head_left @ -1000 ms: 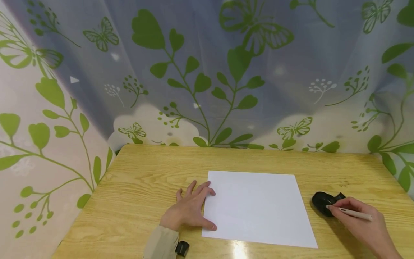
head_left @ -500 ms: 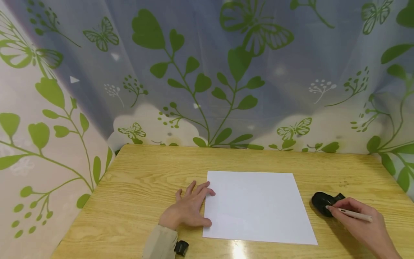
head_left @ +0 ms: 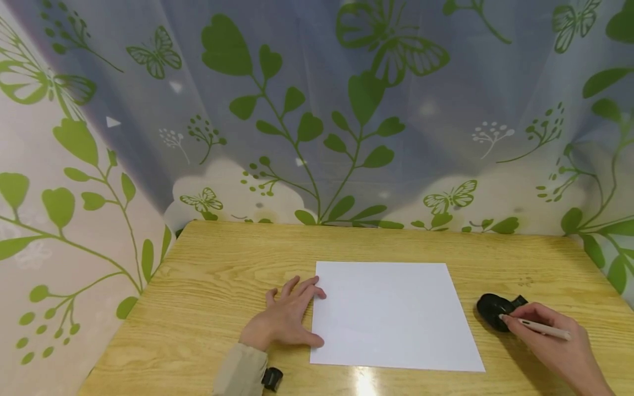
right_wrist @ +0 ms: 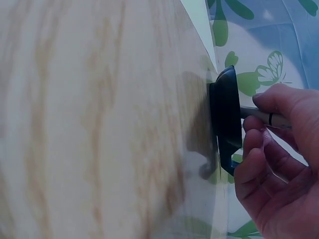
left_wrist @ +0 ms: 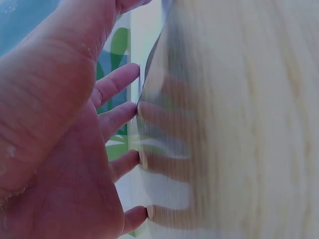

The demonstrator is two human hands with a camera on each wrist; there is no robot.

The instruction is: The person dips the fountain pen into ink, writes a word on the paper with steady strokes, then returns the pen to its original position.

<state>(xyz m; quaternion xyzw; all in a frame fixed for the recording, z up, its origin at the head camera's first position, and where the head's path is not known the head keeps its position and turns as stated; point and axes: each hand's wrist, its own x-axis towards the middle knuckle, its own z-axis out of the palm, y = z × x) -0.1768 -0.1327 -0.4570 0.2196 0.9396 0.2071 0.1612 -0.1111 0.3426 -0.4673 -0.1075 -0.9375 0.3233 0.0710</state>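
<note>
The paper (head_left: 391, 319) lies flat on the table (head_left: 238, 264), white and unmarked on its upper face. At the paper's left edge is the left hand (head_left: 283, 324), palm down, its fingers spread and loosely bent, grasping nothing. Its thumb and index fingertip rest over that edge onto the paper, the thumb nearer the paper's near left corner; the other fingers reach toward the far left corner. The left wrist view shows fingertips meeting the surface. A beige sleeve (head_left: 240, 371) covers that forearm, left of the paper's near left corner, with a black wrist piece (head_left: 272, 379) beside the cuff.

To the right of the paper, apart from its right edge, sits a black object (head_left: 492, 311), rounded, with a short tab on the side away from the paper. Further right of the paper, the right hand (head_left: 559, 341) grasps a pale pen (head_left: 547, 329) between thumb and fingers. The pen's front end points toward the paper and lies over the black object; whether the two touch, I cannot tell.

A bright glare spot (head_left: 365, 380) shows just off the paper's near edge. Beyond the paper's far edge, past the table, hangs a blue curtain (head_left: 277, 137) with green leaves and butterflies.
</note>
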